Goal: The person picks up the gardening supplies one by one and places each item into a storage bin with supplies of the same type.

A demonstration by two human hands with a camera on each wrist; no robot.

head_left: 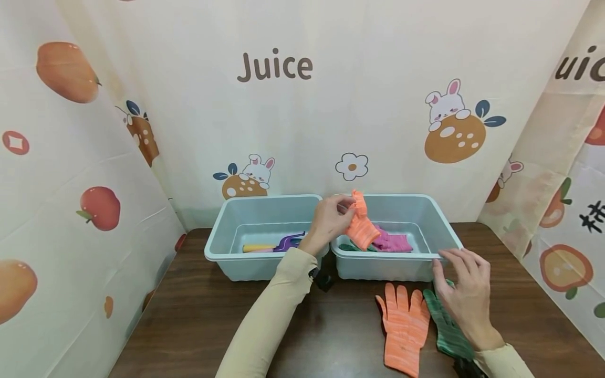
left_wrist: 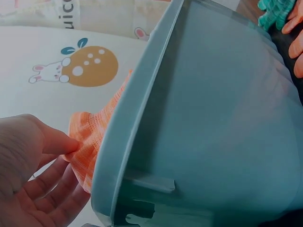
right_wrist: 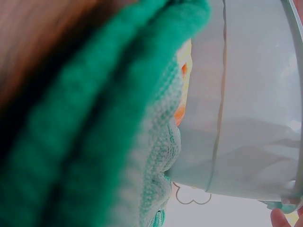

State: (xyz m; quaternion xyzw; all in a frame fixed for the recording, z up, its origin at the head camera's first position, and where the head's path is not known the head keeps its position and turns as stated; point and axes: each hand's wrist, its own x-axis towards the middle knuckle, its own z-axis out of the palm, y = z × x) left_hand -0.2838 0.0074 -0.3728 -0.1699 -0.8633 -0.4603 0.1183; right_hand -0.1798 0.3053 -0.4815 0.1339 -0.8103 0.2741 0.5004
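Observation:
My left hand (head_left: 331,218) pinches an orange striped knit glove (head_left: 363,227) by its upper end, and the glove hangs over the front left part of the right light-blue bin (head_left: 394,266). In the left wrist view, thumb and fingertips grip the orange fabric (left_wrist: 87,137) beside the bin's rim. A pink cloth item (head_left: 393,242) and a green one lie inside that bin. My right hand (head_left: 465,291) holds the bin's front right corner, fingers over the rim and thumb against the outer wall. Below it lies a green glove (head_left: 449,328), next to a flat orange glove (head_left: 405,331).
Left of this bin stands a second light-blue bin (head_left: 250,266), holding a purple item (head_left: 288,242) and a yellow-handled one (head_left: 257,247). Both bins stand on a dark wooden table (head_left: 198,325), close to a printed curtain (head_left: 302,121) at the back.

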